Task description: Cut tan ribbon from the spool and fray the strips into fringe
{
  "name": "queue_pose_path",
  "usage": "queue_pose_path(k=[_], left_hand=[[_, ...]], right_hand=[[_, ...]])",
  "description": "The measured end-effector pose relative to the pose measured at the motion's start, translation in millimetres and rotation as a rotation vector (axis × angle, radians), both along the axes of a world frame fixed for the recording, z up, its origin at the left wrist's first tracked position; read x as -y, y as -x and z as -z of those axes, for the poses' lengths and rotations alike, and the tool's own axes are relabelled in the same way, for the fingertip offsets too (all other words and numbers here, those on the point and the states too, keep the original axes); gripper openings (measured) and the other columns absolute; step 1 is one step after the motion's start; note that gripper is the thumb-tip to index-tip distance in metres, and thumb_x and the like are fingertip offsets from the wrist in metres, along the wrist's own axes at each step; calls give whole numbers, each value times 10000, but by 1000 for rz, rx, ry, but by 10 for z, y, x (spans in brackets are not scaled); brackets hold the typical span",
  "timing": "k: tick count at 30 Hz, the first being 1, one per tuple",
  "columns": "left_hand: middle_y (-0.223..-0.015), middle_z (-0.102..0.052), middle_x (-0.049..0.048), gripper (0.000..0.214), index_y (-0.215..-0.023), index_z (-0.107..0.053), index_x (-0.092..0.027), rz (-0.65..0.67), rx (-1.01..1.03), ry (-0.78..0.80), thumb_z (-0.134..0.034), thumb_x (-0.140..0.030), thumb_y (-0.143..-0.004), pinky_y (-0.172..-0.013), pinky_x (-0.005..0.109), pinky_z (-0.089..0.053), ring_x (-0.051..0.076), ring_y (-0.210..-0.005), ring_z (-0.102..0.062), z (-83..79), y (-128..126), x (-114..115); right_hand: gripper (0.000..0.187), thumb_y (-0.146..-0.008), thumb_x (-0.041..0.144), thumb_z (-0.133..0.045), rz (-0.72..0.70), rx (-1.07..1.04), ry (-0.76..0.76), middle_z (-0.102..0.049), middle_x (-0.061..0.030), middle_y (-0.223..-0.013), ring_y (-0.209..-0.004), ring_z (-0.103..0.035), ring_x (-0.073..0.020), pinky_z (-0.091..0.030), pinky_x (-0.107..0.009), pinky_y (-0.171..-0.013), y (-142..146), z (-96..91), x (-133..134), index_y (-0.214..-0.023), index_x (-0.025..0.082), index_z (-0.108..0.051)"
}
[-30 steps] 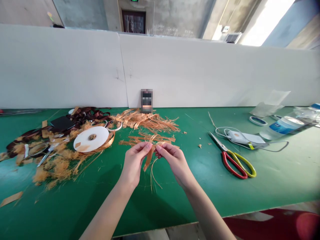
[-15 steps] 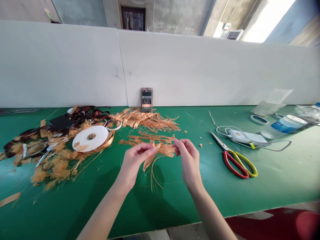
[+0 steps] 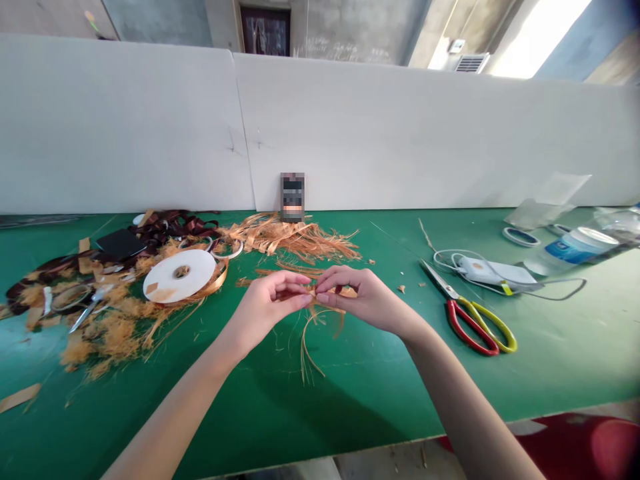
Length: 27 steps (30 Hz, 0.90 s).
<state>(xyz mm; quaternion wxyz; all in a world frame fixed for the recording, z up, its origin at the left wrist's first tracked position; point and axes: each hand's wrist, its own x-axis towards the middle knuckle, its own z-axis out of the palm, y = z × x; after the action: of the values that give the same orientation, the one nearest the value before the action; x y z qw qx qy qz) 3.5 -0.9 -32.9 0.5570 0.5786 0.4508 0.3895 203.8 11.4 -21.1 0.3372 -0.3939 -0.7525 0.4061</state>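
Raffia strips point(image 3: 346, 291) sit between both hands above the green workbench point(image 3: 380, 400), thin strands trailing toward its surface. Since the earlier view, the hands have closed back together: the left hand point(image 3: 265, 307) and right hand point(image 3: 363, 297) now meet at the fingertips, pinching the strips tightly between them. Red-and-yellow scissors point(image 3: 470, 323) lie well off to the right.
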Motion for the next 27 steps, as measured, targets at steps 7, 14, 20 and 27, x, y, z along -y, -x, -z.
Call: queue_pose_path(k=[7, 14, 20, 27], left_hand=[[-908, -744, 40, 255, -980, -656, -184, 24, -65, -26, -722, -282, -754, -869, 325, -528, 188, -884, -696, 14, 23, -3], [-896, -748, 34, 228, -982, -657, -190, 16, -134, -77, -704, -264, -771, -871, 314, -528, 186, -879, -698, 8, 28, 11], [-881, -751, 28, 204, -969, -671, -199, 11, -197, -117, -700, -253, -774, -826, 298, -537, 188, -856, -699, -16, 39, 32], [-862, -763, 22, 184, -941, -685, -212, 1, -257, -133, -715, -255, -765, -789, 283, -526, 185, -818, -698, -6, 61, 24]], right_hand=[[76, -807, 232, -647, -5, 41, 44, -686, -49, -861, -798, -627, -175, -489, -327, -723, -14, -4, 6, -768, 190, -697], [99, -795, 234, -633, 37, 47, 77, -689, -57, -874, -782, -614, -169, -463, -308, -689, -8, -8, 21, -761, 170, -700], [119, -812, 237, -604, 47, 59, 106, -664, -52, -881, -773, -589, -159, -441, -291, -671, -21, 17, 24, -752, 166, -679], [148, -834, 276, -590, 43, 79, 126, -649, -53, -885, -769, -567, -155, -422, -282, -658, -48, 49, 51, -760, 166, -657]])
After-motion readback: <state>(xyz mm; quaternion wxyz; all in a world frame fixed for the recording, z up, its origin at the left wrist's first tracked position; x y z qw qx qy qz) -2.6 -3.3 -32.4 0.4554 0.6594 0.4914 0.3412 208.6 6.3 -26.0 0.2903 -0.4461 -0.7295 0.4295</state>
